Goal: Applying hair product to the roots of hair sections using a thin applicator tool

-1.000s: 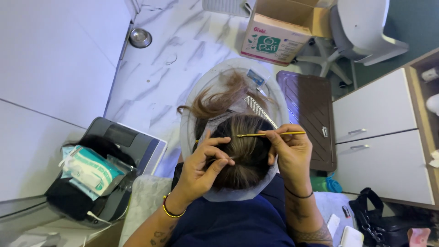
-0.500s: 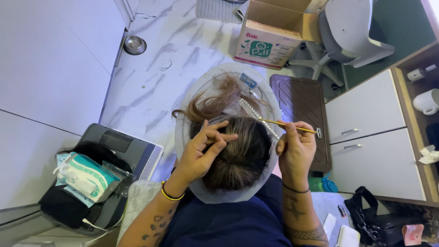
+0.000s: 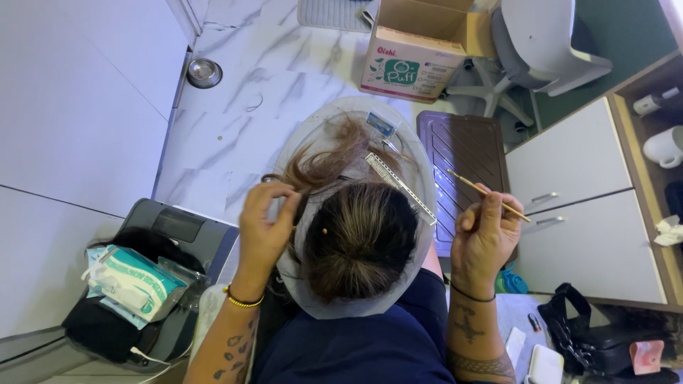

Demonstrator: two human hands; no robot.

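I look down on a seated person's head (image 3: 359, 238) with brown hair gathered in a bun. My left hand (image 3: 265, 229) pinches a section of hair (image 3: 324, 160) at the left side of the head; that hair lies forward over a clear round tray (image 3: 423, 235) around the neck. My right hand (image 3: 485, 238) is off to the right of the head, apart from it, gripping a thin golden stick (image 3: 489, 195) that points up and left. A white comb (image 3: 400, 186) and a small blue clip (image 3: 380, 123) rest on the tray.
A cardboard box (image 3: 413, 60) and a white chair (image 3: 544, 43) stand ahead on the marble floor. A brown mat (image 3: 466, 160) and white drawers (image 3: 583, 199) are at right, a steel bowl (image 3: 204, 72) at left. A black case with a teal packet (image 3: 131, 281) sits lower left, a black bag (image 3: 597, 341) lower right.
My right hand has drawn the stick away from the top of the head, out to the right. My left hand has slid from the crown to the left side, holding hair.
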